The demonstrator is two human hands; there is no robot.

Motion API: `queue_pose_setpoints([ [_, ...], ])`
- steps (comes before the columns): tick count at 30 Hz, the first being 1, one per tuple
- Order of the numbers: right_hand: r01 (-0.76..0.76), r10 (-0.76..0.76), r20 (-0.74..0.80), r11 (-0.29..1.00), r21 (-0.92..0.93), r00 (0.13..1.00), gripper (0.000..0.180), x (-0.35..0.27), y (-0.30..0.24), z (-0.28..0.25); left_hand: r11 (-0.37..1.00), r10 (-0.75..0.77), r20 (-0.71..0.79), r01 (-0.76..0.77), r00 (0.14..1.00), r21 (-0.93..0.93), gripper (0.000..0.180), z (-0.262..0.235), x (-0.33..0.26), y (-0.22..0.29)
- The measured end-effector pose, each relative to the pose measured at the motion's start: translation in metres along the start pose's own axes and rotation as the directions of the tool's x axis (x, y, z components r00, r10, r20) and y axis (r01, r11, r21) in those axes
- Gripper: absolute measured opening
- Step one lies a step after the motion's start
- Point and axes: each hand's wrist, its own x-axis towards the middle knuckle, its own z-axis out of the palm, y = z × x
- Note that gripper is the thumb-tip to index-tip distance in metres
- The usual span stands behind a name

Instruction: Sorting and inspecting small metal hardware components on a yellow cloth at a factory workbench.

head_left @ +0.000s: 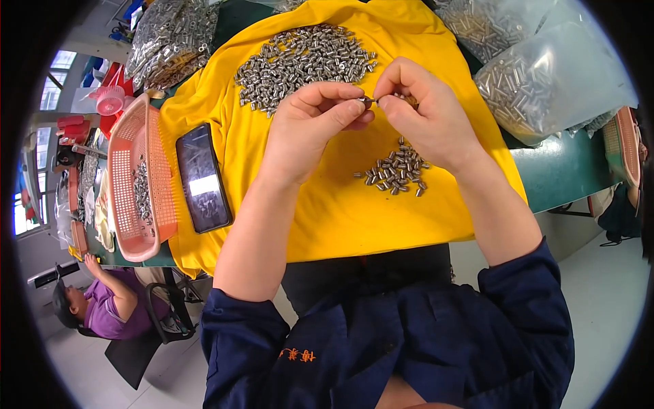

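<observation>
My left hand pinches a small metal cylinder between thumb and fingertips above the yellow cloth. Facing it, my right hand is closed in a pinch on a tiny dark piece that meets the cylinder's end. Something brownish shows in the curl of the right fingers, too hidden to name. Beyond my left hand spreads a large pile of small metal cylinders. A smaller pile of the same parts lies on the cloth below my right hand.
A black phone lies left of the hands, beside a pink plastic basket holding metal parts. Clear bags of metal pieces stand at the back left and right. A person in purple sits at far left.
</observation>
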Motion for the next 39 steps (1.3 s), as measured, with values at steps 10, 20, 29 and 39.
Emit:
queue_pose_setpoints([
  [10, 0.090, -0.093, -0.010, 0.983, -0.161, 0.996, 0.006, -0.001, 0.001, 0.001, 0.999, 0.019, -0.006, -0.019, 1.000, 0.029, 0.013, -0.002, 0.000, -0.002],
  [20, 0.090, -0.090, 0.010, 0.967, -0.236, 0.996, 0.006, -0.002, -0.001, 0.002, 0.989, 0.037, -0.020, -0.034, 0.999, 0.141, 0.011, 0.000, 0.000, -0.002],
  [29, -0.039, 0.038, -0.015, 0.997, -0.070, 0.999, 0.008, 0.002, 0.010, -0.003, 0.956, 0.102, -0.083, -0.074, 0.991, 0.284, 0.011, 0.001, 0.001, -0.002],
  [39, -0.120, 0.149, -0.130, 0.972, 0.204, 0.980, 0.005, 0.006, 0.006, -0.022, 0.508, 0.065, 0.215, -0.218, 0.974, 0.833, 0.021, 0.027, -0.008, 0.012],
])
